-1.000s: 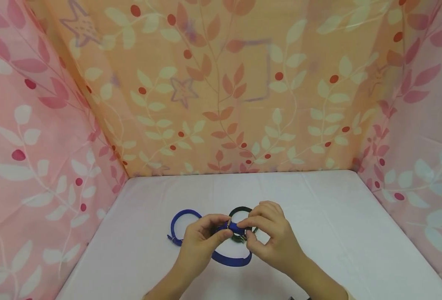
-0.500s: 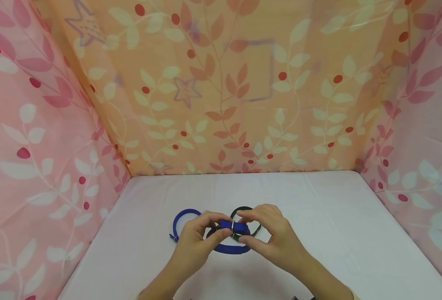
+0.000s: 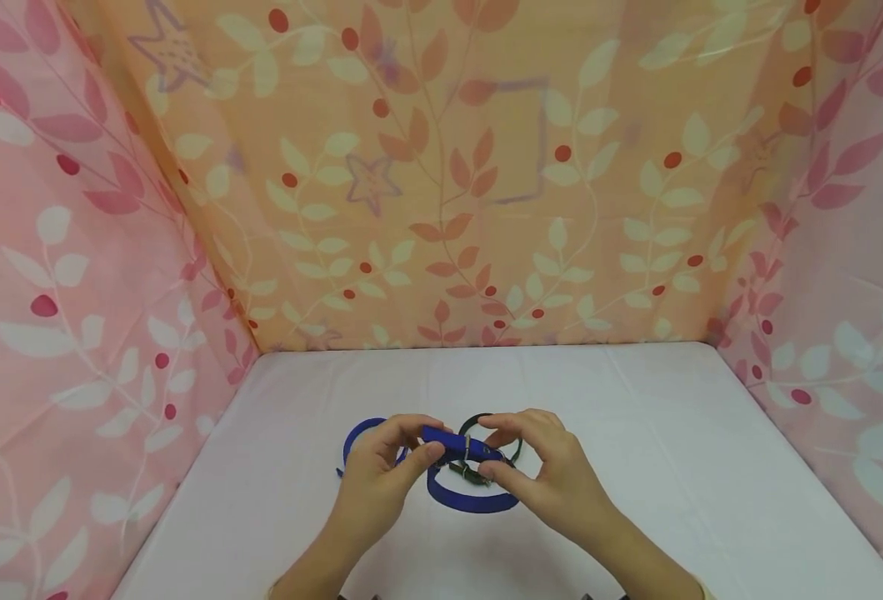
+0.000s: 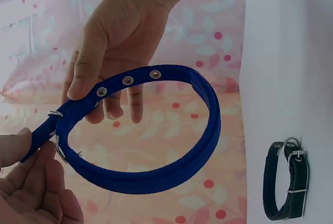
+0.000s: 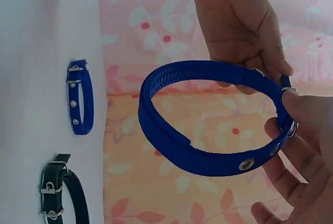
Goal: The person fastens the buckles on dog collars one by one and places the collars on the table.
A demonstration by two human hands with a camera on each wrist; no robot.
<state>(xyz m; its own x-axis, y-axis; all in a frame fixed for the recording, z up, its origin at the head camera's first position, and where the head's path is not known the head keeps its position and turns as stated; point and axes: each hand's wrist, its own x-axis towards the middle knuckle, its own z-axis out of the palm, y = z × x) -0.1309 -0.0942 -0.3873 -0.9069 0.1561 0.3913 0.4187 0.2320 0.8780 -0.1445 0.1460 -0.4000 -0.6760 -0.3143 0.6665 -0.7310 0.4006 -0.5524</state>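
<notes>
A blue dog collar (image 3: 475,502) is held up between both hands, closed into a ring, with a metal loop across its overlapped strap. Its band carries several metal eyelets, seen in the left wrist view. My left hand (image 3: 381,479) pinches the strap's free end between thumb and fingers. The thumb and index finger of my right hand (image 3: 554,467) grip the collar beside its metal fittings. In the right wrist view, a D-shaped ring hangs near the right fingertips, partly hidden by them.
A second blue collar (image 5: 89,104) lies on the white table (image 3: 261,500) behind the left hand. A dark green collar (image 4: 299,182) with metal buckle lies behind the held one. Patterned cloth walls (image 3: 441,208) stand at the back and both sides.
The held collar has tilted, and its strap end now points up to the left. My left hand has shifted slightly left along the strap; the right fingers have moved onto the collar by the fittings.
</notes>
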